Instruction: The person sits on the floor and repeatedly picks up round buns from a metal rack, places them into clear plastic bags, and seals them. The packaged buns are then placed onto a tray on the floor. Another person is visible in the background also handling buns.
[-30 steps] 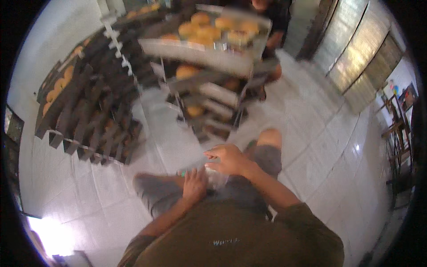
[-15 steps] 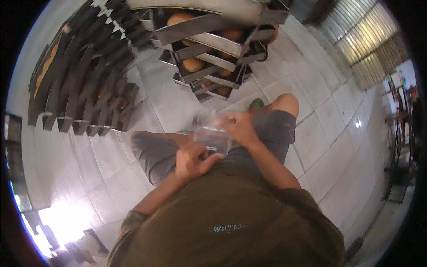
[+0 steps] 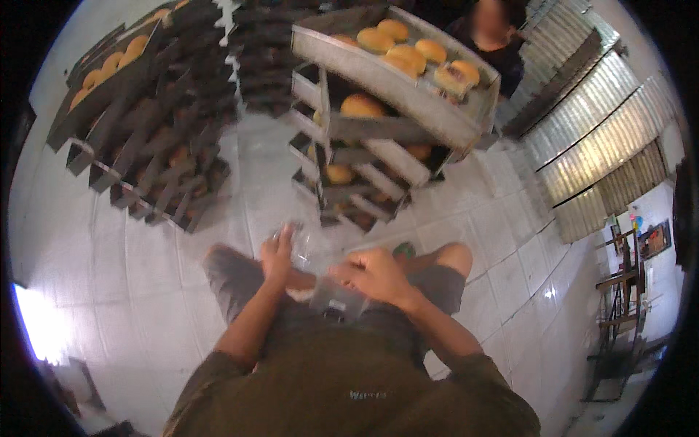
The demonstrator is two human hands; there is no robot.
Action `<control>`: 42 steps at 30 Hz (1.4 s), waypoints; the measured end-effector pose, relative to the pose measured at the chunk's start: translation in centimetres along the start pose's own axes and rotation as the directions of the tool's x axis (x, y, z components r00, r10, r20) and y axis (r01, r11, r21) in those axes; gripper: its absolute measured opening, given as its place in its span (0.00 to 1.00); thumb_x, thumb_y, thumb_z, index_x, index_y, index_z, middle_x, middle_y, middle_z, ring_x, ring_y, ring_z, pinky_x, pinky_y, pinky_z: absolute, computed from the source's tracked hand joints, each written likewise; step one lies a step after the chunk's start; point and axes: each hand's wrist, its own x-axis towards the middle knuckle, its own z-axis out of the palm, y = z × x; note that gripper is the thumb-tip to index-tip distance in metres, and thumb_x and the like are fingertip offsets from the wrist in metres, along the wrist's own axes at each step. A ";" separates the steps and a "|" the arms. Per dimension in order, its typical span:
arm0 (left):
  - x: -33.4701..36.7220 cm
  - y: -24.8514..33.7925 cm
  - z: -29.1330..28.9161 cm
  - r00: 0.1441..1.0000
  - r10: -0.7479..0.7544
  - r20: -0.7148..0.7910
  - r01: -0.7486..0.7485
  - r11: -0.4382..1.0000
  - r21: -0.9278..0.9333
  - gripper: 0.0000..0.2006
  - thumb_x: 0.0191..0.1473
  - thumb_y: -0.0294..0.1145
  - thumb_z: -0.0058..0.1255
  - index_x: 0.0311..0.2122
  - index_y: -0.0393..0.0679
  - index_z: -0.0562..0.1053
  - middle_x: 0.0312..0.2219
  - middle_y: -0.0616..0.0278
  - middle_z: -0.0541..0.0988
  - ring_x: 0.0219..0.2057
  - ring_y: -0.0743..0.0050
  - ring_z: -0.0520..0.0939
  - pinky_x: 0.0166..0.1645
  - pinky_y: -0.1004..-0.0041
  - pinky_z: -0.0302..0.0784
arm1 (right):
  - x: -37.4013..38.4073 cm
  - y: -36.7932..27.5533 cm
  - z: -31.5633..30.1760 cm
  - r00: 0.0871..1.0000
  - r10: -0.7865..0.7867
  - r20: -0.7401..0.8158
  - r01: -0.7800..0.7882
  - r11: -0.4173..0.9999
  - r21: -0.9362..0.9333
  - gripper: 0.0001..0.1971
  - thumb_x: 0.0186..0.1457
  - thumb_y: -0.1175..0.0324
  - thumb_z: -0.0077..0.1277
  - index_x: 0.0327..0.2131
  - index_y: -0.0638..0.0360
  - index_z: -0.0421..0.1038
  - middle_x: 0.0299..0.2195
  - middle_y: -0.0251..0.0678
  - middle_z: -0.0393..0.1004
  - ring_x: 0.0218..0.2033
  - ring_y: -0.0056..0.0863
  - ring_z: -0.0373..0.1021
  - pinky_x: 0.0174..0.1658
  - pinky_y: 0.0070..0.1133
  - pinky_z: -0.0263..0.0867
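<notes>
My left hand [image 3: 277, 253] is raised over the lap, its fingers closed at the edge of a thin clear plastic bag [image 3: 302, 251]. My right hand [image 3: 376, 275] is closed, fingers bent, over the top of a see-through plastic packet [image 3: 338, 300] lying against my lap. The packet carries a small pale label. Blur hides the fingertips of both hands and whatever lies inside the plastic.
Ahead stands a crosswise stack of metal trays [image 3: 386, 69] with round golden buns [image 3: 400, 60] on top. More stacked trays [image 3: 156, 131] rise at the left. A person [image 3: 495, 44] is behind the tray stack. Corrugated metal sheets [image 3: 590, 146] line the right.
My left hand has moved up and left with clear plastic at its fingers. My right hand has come down to the packet. The view has tilted up, showing the top tray and a person.
</notes>
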 end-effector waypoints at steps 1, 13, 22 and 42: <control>0.4 -1.7 -0.6 1.000 -0.009 -0.018 0.011 0.996 0.093 0.22 0.61 0.48 0.52 0.33 0.34 0.79 0.24 0.59 0.80 0.25 0.65 0.79 0.34 0.64 0.75 | 0.3 -2.1 -2.0 0.992 -0.115 -0.057 0.113 0.993 -0.035 0.14 0.56 0.60 0.62 0.27 0.63 0.80 0.23 0.33 0.79 0.22 0.17 0.71 0.26 0.19 0.66; 4.4 -10.0 2.4 0.905 -0.121 0.408 0.119 0.992 0.029 0.20 0.59 0.46 0.54 0.27 0.37 0.80 0.17 0.61 0.76 0.21 0.68 0.77 0.31 0.62 0.73 | 25.7 -15.0 -30.7 0.977 -0.182 0.112 0.206 0.666 -0.717 0.17 0.53 0.56 0.62 0.36 0.62 0.81 0.23 0.37 0.78 0.28 0.26 0.75 0.31 0.25 0.68; 4.7 -10.5 -0.2 0.868 -0.376 0.323 0.408 0.912 -0.035 0.27 0.65 0.54 0.47 0.26 0.37 0.76 0.17 0.61 0.75 0.17 0.69 0.75 0.23 0.65 0.68 | 22.9 -17.4 -28.7 0.906 0.412 0.091 -0.351 0.855 -0.382 0.30 0.43 0.48 0.69 0.44 0.58 0.75 0.38 0.34 0.75 0.38 0.21 0.71 0.33 0.17 0.65; -5.6 20.6 1.0 0.949 -0.064 0.308 0.300 0.481 -0.824 0.23 0.72 0.49 0.34 0.51 0.38 0.72 0.43 0.62 0.79 0.44 0.77 0.78 0.51 0.70 0.73 | -0.7 -3.0 1.1 0.822 -0.120 -0.556 0.488 0.651 0.581 0.24 0.57 0.71 0.61 0.54 0.69 0.65 0.47 0.37 0.73 0.47 0.23 0.72 0.52 0.23 0.69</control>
